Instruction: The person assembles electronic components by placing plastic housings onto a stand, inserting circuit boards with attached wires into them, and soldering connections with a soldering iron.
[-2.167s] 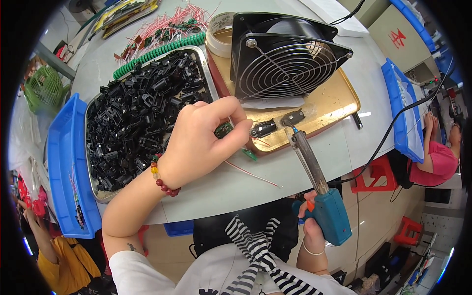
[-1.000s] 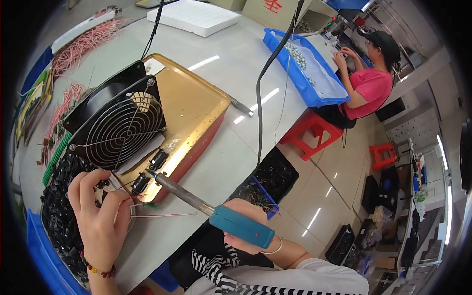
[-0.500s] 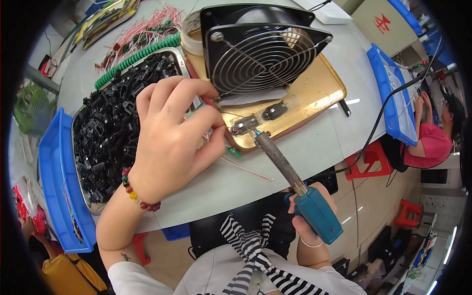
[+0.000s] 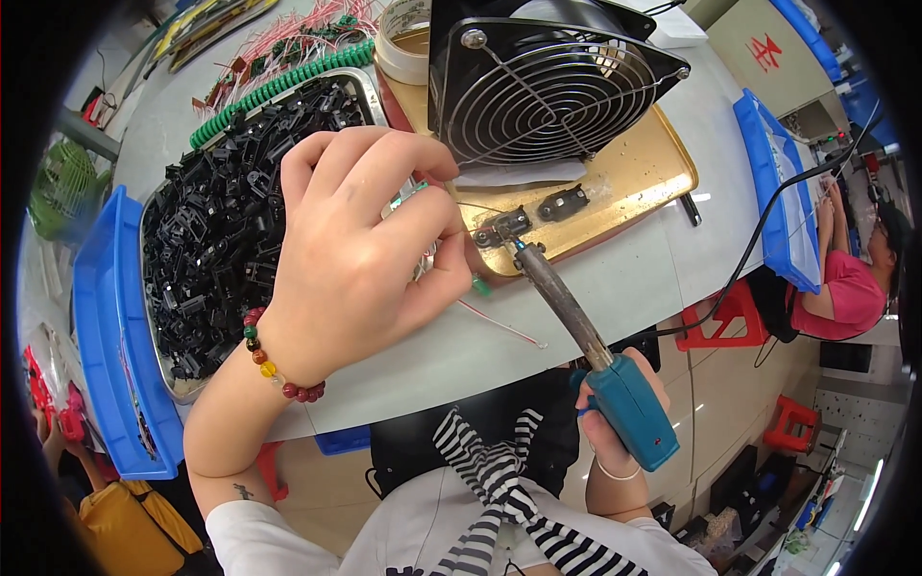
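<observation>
My right hand (image 4: pixel 624 408) is wrapped round the teal handle of a soldering gun (image 4: pixel 629 403). Its tip touches or almost touches a small black plastic part (image 4: pixel 503 227) on the gold tray (image 4: pixel 663 182). My left hand (image 4: pixel 375 240) is closed in a pinch beside that part, and a thin wire (image 4: pixel 477 204) runs from its fingers toward the part. Green pieces and a red-and-white lead (image 4: pixel 504 324) show behind and below these fingers; the hand hides most of them. A second black part (image 4: pixel 563 203) lies just right of the first.
A fan with a wire guard (image 4: pixel 562 115) stands at the tray's back. Left is a metal tray (image 4: pixel 370 91) heaped with black parts, beside a blue bin (image 4: pixel 110 317). Behind lie wired green boards (image 4: pixel 307 43) and a tape roll (image 4: pixel 401 62). Another person (image 4: pixel 840 259) sits at right.
The whole view has shifted slightly, so the fan and tray appear farther right and higher. Both hands keep their grips, and the soldering gun's tip stays at the same black part.
</observation>
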### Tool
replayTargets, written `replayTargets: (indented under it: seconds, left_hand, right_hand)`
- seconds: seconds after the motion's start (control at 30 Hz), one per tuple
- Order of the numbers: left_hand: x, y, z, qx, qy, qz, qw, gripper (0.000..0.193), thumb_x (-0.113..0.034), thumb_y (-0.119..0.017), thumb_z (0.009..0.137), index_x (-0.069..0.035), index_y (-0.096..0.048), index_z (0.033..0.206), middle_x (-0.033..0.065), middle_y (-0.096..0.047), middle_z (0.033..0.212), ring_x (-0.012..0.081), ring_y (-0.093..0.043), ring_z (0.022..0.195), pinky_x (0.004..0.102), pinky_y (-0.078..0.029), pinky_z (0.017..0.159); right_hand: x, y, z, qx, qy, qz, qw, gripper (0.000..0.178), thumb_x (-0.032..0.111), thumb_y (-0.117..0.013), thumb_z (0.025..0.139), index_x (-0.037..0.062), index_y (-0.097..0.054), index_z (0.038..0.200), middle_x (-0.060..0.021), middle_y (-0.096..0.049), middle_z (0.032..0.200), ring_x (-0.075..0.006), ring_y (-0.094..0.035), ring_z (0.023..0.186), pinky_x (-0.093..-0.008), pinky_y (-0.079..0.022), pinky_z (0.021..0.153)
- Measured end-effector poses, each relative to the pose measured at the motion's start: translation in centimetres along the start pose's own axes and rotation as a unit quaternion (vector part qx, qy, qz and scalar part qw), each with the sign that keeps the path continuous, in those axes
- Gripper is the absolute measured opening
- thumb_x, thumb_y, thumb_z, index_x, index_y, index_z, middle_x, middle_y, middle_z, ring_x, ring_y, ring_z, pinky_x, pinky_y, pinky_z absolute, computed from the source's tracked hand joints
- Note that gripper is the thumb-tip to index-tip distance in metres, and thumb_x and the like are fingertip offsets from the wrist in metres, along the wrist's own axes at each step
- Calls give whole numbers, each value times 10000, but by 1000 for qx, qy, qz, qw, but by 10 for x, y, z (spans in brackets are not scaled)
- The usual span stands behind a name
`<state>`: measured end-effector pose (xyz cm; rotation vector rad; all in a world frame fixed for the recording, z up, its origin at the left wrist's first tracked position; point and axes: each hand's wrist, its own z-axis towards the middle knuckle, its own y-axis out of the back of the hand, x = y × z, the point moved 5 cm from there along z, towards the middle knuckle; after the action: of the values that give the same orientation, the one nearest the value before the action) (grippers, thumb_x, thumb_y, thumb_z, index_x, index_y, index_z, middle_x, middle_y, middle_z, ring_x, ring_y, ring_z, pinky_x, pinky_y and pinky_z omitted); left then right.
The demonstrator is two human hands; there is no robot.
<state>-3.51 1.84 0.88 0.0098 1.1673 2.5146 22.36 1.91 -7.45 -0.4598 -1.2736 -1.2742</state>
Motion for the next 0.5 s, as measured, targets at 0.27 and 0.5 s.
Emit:
replayTargets:
  seconds: [0.27,0.5]
  left_hand:
    - [1,-3,-1,11,-1,-11,1000,151,-41,-691,581,-92,-598,688,43,-613,996,255,-562,922,376,-390,871]
    - [3,-5,-3,14,1,-6,1000,152,-40,-695,585,-92,-595,688,38,-613,1001,257,-559,935,388,-389,884]
  right_hand:
    - [-4,-3,-6,-56,-43,91,993,286,205,-734,710,-1,-651,890,-77,-622,770,-197,-531,639,-286,-417,584]
    - [-12,-5,-12,-42,-83,142,985,207,154,-702,746,0,-655,876,-60,-625,780,-212,-543,668,-294,-425,596]
